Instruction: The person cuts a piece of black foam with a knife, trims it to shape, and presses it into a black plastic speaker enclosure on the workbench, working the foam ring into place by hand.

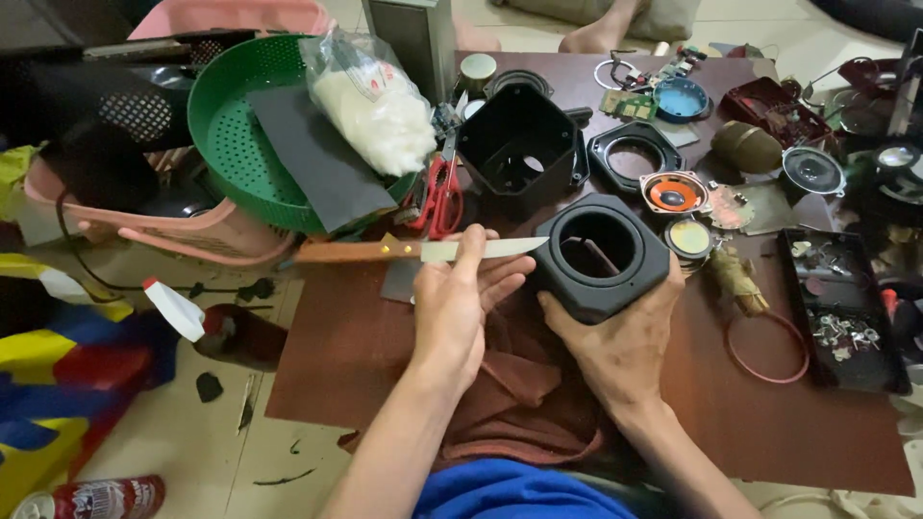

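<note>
My left hand (460,309) pinches the blade of a knife (358,252) that lies level. Its wooden handle points left and its tip reaches a black square speaker housing (630,274) with a round opening. My right hand (615,348) grips that housing from below, tilted above the dark brown table (336,356). A reddish-brown cloth (524,384) lies under both hands.
A second black housing (519,144), red-handled scissors (440,192), a black frame (635,154), an orange speaker cone (673,192) and circuit parts lie behind. A green basket (231,135) with a bag of white stuffing stands left. A black tray of screws (841,312) and a rubber ring (766,348) sit right.
</note>
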